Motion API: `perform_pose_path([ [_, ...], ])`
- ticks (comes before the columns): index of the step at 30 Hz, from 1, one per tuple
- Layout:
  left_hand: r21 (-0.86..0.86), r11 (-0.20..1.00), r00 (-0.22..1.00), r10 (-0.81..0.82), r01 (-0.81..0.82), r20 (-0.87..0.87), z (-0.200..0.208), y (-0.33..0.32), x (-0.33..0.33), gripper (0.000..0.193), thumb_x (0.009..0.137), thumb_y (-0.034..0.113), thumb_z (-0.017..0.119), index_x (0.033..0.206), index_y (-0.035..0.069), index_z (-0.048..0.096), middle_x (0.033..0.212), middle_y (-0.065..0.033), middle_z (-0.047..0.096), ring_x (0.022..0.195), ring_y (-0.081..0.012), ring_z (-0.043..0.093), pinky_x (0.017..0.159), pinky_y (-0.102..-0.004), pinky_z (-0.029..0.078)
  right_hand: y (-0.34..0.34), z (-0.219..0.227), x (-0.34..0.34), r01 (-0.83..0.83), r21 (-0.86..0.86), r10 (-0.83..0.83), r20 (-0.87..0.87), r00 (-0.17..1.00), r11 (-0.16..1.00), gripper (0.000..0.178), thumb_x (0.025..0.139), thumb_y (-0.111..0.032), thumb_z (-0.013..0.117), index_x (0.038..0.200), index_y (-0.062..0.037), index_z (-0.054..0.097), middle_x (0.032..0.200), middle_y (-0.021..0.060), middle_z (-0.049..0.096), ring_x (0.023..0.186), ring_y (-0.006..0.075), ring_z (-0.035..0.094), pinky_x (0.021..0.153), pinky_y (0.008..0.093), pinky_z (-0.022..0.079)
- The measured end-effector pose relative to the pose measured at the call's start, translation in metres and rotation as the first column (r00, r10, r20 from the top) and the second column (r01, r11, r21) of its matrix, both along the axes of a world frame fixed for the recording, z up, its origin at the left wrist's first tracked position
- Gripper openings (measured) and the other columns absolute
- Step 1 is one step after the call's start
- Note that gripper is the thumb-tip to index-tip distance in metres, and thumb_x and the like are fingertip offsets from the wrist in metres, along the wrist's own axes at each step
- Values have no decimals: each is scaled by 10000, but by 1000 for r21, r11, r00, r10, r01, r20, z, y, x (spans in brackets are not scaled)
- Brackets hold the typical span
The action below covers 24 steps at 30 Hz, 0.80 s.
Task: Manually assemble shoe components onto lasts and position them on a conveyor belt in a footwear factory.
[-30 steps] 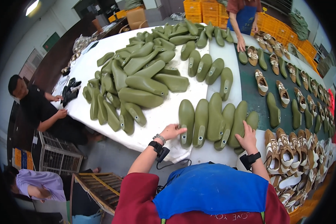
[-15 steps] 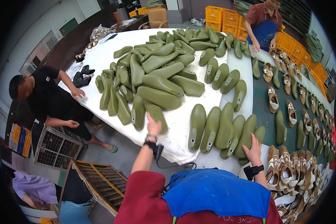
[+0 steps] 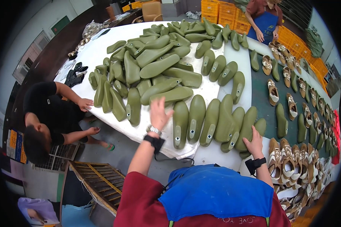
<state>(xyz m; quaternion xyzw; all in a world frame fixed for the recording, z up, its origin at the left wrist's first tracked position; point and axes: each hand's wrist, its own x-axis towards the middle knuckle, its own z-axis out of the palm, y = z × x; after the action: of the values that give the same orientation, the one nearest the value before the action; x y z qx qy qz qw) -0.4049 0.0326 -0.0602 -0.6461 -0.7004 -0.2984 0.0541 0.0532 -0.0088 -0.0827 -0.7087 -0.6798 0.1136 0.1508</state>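
Note:
Green shoe lasts (image 3: 157,66) lie in a big loose pile on the white-covered table (image 3: 159,134). Along the near side stands a row of lasts (image 3: 209,123) set close together, with metal-ringed holes facing me. My left hand (image 3: 160,115) is open, fingers spread, between the pile and the leftmost last of the row (image 3: 180,125). At the row's other end, my right hand (image 3: 254,143) grips the rightmost last (image 3: 260,128), thumb and fingers apart around its near end. Part of that last is hidden by the hand.
To the right, a green conveyor belt (image 3: 263,109) carries brown-and-white shoes (image 3: 272,92) and lasts. More shoes (image 3: 286,160) are heaped near my right arm. One co-worker (image 3: 43,117) leans at the table's left edge; another (image 3: 264,22) stands beyond the belt by orange crates (image 3: 226,17).
My left hand has let go of a shoe last, which now stands at the left end of the row. The co-worker on the left has bent lower. My right hand stays at the row's right end.

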Motion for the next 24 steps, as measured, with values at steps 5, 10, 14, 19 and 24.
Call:
perform_pose_path([
  [5, -327, 941, 949, -24, -85, -315, 10, 46, -40, 758, 616, 320, 795, 1271, 130, 465, 1211, -174, 511, 1132, -360, 484, 916, -414, 436, -2, 15, -15, 26, -88, -30, -45, 999, 996, 798, 722, -335, 704, 1399, -199, 303, 1345, 142, 423, 1209, 467, 364, 995, 491, 371],
  [10, -513, 857, 999, 52, -49, -9, 22, 44, -42, 552, 694, 406, 734, 1115, 70, 616, 982, -153, 672, 919, -239, 650, 838, -352, 502, -4, 17, -13, 64, -89, -65, -8, 998, 994, 797, 724, -346, 704, 1398, -207, 301, 1346, 139, 420, 1212, 480, 366, 1007, 488, 372],
  [14, -555, 783, 538, 351, 280, 767, 18, 2, -69, 591, 786, 468, 673, 1090, -33, 597, 936, -120, 661, 747, -192, 668, 599, -328, 551, -6, 17, -13, 39, -107, -42, -24, 999, 993, 802, 723, -350, 704, 1400, -214, 296, 1354, 135, 409, 1221, 481, 356, 990, 507, 386],
  [19, -465, 757, 98, 477, 458, 873, 19, -40, -43, 540, 878, 550, 498, 1142, 83, 556, 900, -99, 658, 712, -191, 648, 569, -314, 541, -6, 19, -10, 61, -119, -63, -12, 998, 991, 791, 723, -351, 704, 1393, -202, 311, 1361, 137, 399, 1228, 481, 348, 975, 502, 395],
  [24, -271, 791, -99, 384, 548, 918, 60, -56, 17, 491, 937, 478, 422, 1168, 60, 531, 936, -154, 651, 729, -225, 653, 605, -326, 556, 8, 72, -38, -337, 324, 349, 22, 937, 884, 717, 798, -281, 668, 1394, -93, 316, 1213, 179, 519, 1046, 310, 552, 824, 415, 481],
])
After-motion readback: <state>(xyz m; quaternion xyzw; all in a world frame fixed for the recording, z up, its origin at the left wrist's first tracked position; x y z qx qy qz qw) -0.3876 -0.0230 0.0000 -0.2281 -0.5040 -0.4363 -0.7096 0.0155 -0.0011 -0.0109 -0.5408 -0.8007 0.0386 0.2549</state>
